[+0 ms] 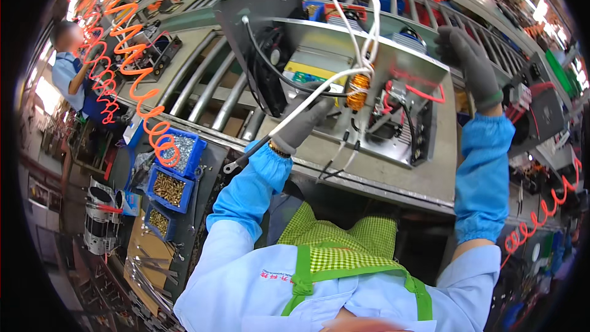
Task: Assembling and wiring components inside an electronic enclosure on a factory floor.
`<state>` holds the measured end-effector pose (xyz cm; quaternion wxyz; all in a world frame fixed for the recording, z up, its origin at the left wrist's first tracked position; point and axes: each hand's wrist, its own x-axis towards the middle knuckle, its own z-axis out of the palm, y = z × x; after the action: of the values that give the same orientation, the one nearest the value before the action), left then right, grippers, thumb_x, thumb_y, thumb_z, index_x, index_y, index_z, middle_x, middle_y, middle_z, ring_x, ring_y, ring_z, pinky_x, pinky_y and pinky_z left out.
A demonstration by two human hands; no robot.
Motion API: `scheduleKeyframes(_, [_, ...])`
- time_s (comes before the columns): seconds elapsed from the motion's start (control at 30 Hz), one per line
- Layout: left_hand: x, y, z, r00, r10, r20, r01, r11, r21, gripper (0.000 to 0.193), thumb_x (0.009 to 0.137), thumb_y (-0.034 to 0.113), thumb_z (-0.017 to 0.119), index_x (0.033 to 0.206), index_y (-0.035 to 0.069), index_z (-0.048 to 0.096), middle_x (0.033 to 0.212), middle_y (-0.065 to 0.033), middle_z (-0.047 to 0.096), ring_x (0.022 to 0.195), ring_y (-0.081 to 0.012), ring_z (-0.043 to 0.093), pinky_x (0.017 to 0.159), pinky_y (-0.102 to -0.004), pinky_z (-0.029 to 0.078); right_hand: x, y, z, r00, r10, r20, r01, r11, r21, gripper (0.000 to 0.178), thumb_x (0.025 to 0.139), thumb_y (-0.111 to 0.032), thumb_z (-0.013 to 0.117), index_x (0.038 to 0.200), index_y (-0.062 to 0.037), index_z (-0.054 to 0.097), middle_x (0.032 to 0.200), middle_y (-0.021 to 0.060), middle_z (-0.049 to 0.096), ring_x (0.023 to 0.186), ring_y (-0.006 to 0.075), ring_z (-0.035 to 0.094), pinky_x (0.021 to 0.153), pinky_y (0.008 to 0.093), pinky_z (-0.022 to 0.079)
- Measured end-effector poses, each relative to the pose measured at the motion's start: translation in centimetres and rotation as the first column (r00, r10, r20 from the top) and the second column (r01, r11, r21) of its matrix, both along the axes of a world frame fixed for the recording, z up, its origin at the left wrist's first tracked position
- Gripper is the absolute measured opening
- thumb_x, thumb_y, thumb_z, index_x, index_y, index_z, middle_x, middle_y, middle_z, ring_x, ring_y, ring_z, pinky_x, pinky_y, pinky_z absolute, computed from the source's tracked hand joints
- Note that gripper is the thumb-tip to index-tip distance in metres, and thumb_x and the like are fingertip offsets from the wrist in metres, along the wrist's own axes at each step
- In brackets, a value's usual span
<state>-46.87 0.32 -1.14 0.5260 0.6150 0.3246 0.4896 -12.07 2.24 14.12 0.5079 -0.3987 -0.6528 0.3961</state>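
An open metal equipment chassis stands on the bench before me, its dark end panel upright at the left. Inside, thick white cables run through a copper-coloured coil; one ends in a black sleeve with a lug. My left hand, in a grey glove, reaches into the near left side beneath that cable, fingers stretched and partly hidden by it; I see nothing gripped. My right hand, also gloved, is beside the chassis's far right corner, fingers extended and holding nothing visible. Whether it touches the metal is unclear.
Blue bins of screws and small fittings stand at the left. Metal rollers lie beyond the bench edge. Orange coiled hoses hang at the left. A person stands at far left. A dark panelled unit is at the right.
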Motion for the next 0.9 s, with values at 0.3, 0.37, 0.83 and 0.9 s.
scheduleKeyframes(0.3, [4.0,0.8,-0.3,0.971,0.218,0.099,-0.237,0.926,0.294,0.046,0.085,0.017,0.061,0.124,-0.001,0.044,0.105,-0.0098,0.056,0.095,-0.0137,0.054,0.076,-0.0277,0.049,-6.9,-11.4,-15.1,0.995,-0.053,0.089,0.077,0.956,-0.284,0.048,0.091,-0.028,0.056,0.128,0.001,0.046,0.112,0.0109,0.058,0.098,0.0174,0.056,0.083,0.0293,0.046])
scheduleKeyframes(0.37, [6.4,0.1,4.2,0.983,0.173,0.058,-0.182,0.953,0.242,0.045,0.085,0.017,0.061,0.122,-0.001,0.045,0.099,-0.0111,0.06,0.087,-0.0143,0.057,0.075,-0.0265,0.049,-8.4,-10.2,-17.9,0.947,-0.279,0.156,0.282,0.959,0.002,0.055,0.091,-0.03,0.056,0.132,0.0027,0.04,0.112,0.0128,0.056,0.096,0.0215,0.056,0.086,0.0306,0.044])
scheduleKeyframes(0.83, [5.6,-9.6,-6.0,0.88,0.3,0.369,-0.295,0.953,-0.07,0.026,0.095,0.02,0.051,0.116,0.005,0.055,0.106,-0.006,0.059,0.09,-0.0124,0.057,0.08,-0.0283,0.048,-11.6,-5.4,-24.6,0.86,-0.409,-0.305,0.363,0.911,-0.196,0.056,0.099,-0.044,0.035,0.133,-0.0009,0.041,0.123,0.0092,0.053,0.109,0.0206,0.052,0.095,0.03,0.039])
scheduleKeyframes(0.9, [4.1,-9.6,-7.4,0.823,0.306,0.479,-0.015,0.854,-0.52,0.045,0.094,0.035,0.051,0.131,0.01,0.044,0.113,-0.0064,0.057,0.093,-0.0149,0.059,0.08,-0.0294,0.05,-12.2,-5.6,-24.7,0.888,-0.458,0.043,0.456,0.889,0.046,0.042,0.101,-0.037,0.033,0.107,-0.0028,0.056,0.093,0.0107,0.055,0.085,0.0187,0.049,0.076,0.0356,0.04])
